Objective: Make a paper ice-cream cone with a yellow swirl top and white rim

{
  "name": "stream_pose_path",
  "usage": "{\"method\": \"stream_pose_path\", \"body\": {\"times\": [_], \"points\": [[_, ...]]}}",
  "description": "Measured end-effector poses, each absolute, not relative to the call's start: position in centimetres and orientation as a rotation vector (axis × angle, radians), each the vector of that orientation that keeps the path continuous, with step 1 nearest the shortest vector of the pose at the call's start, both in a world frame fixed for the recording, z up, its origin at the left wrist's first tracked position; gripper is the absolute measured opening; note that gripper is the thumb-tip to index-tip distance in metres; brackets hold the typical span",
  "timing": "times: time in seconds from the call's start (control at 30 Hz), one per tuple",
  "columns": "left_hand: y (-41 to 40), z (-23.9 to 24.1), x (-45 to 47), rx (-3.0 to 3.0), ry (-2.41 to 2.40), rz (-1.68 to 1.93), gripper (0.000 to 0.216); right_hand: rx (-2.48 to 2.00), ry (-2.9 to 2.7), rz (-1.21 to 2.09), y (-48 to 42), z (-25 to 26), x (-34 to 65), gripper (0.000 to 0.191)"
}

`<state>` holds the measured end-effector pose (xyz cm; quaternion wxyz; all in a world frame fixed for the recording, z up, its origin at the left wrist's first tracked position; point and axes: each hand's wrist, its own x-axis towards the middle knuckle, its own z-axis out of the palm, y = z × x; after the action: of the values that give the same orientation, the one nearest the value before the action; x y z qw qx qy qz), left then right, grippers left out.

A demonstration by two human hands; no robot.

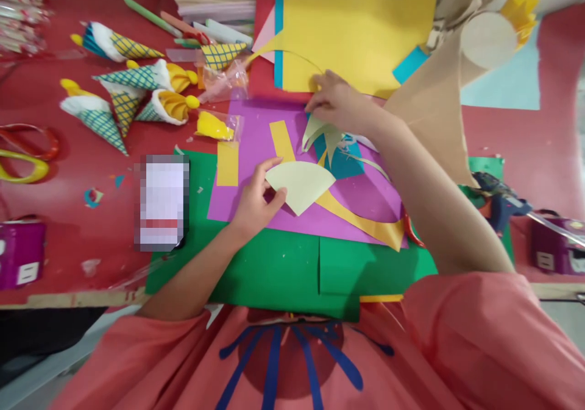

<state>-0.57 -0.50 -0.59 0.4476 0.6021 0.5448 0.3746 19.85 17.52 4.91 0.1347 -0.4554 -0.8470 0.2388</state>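
Observation:
My left hand (pixel 261 200) is closed on a pale green paper fan shape (pixel 300 184), its thumb on top near the left edge. The fan's point faces me, above a purple sheet (pixel 256 108). Farther away, my right hand (pixel 336 100) is over the near edge of a large yellow sheet (pixel 356 32), fingers bent and apart. Just below it are pale green paper scraps (pixel 326 137) and a teal paper piece (pixel 342 159). A thin curved yellow strip (pixel 269 45) runs close to its fingertips; contact cannot be made out.
Several small cone figures (pixel 98 117) lie left, beyond a phone (pixel 162 201). Scissors (pixel 27 154) rest at the left edge. A brown paper cone (pixel 434 105) and a glue gun (pixel 496 197) are right. Green sheets (pixel 274 264) line the front.

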Motion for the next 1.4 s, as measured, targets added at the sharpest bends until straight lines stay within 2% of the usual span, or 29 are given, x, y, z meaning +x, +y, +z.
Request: {"method": "stream_pose_path", "body": {"times": [0.07, 0.1, 0.13, 0.27, 0.43, 0.53, 0.87, 0.97, 1.1, 1.27, 1.4], "points": [[-0.6, -0.4, -0.6, 1.504, 1.340, 0.924, 0.050, -1.294, -2.389, 0.647, 14.2, 5.1, 20.4, 0.022], [-0.7, -0.3, -0.5, 1.508, 1.332, 0.927, 0.049, -1.248, -2.286, 0.655, 12.3, 5.2, 20.8, 0.015], [-0.7, -0.1, -0.5, 1.506, 1.322, 0.932, 0.048, -1.224, -2.185, 0.735, 10.3, 5.2, 21.3, 0.011], [-0.9, 0.3, -0.4, 1.498, 1.283, 0.942, 0.050, -1.195, -1.915, 1.212, 4.0, 4.4, 23.1, 0.025], [-0.7, 0.5, -0.5, 1.534, 1.303, 0.948, 0.053, -1.291, -1.636, 1.366, 1.0, 2.7, 24.1, 0.024], [-0.4, 0.5, -0.5, 1.632, 1.374, 0.925, 0.049, -1.360, -1.733, 1.281, 0.7, 2.6, 24.4, 0.016], [-0.3, 0.6, -0.4, 1.922, 1.552, 0.568, 0.047, -1.526, -2.114, 0.419, 8.0, 3.4, 27.1, 0.019], [-0.3, 0.5, -0.3, 1.974, 1.534, 0.589, 0.046, -1.577, -2.224, 0.306, 10.3, 2.5, 26.9, 0.008], [-0.4, 0.4, -0.3, 2.010, 1.499, 0.656, 0.050, -1.696, -2.280, 0.281, 11.6, 1.8, 26.2, 0.012], [-0.4, 0.3, -0.6, 2.013, 1.534, 0.833, 0.034, -1.632, -2.263, 0.290, 8.6, 4.5, 25.5, 0.013], [-0.4, 0.0, -0.4, 2.092, 1.392, 1.024, 0.042, -1.243, -2.240, 0.609, 4.1, 6.2, 24.6, 0.011]]}}
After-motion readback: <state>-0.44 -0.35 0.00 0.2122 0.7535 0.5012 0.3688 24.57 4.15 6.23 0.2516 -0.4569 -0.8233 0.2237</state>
